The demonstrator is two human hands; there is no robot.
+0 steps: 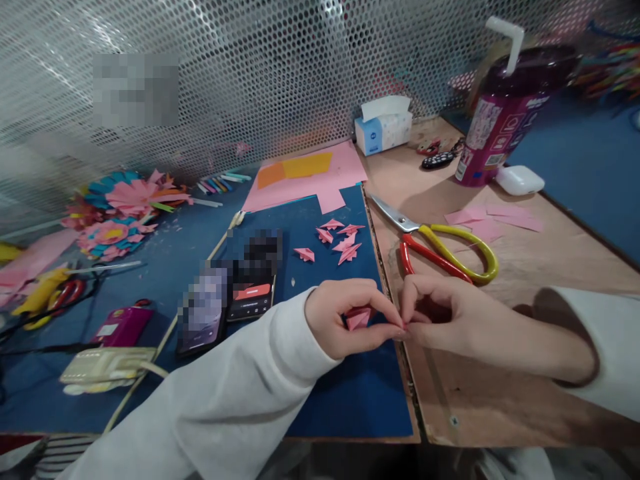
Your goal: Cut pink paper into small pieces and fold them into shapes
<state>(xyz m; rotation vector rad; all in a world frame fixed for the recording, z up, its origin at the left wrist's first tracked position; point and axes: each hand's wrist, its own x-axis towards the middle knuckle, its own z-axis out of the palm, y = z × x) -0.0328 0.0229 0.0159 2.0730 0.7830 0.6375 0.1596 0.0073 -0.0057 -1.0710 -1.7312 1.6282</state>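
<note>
Above the seam between the two boards, my left hand (353, 317) and my right hand (450, 320) meet fingertip to fingertip. Both pinch thumb against forefinger on a tiny bit of pink paper, mostly covered by the fingers. Through the gap of my left hand shows a folded pink paper piece (359, 319); I cannot tell if it lies on the board or touches the palm. Farther back, several small folded pink paper pieces (345, 243) rest on the blue board. Scissors (415, 230) with one red and one yellow handle lie behind my right hand, blades slightly apart.
Pink paper strips (493, 220), a white earphone case (520, 180), a purple cup with straw (495, 133) and a tissue pack (384, 130) occupy the right. Leftward are phones (205, 313), a power strip (107, 367) and paper flowers (120, 230). Perforated metal (250, 80) stands behind.
</note>
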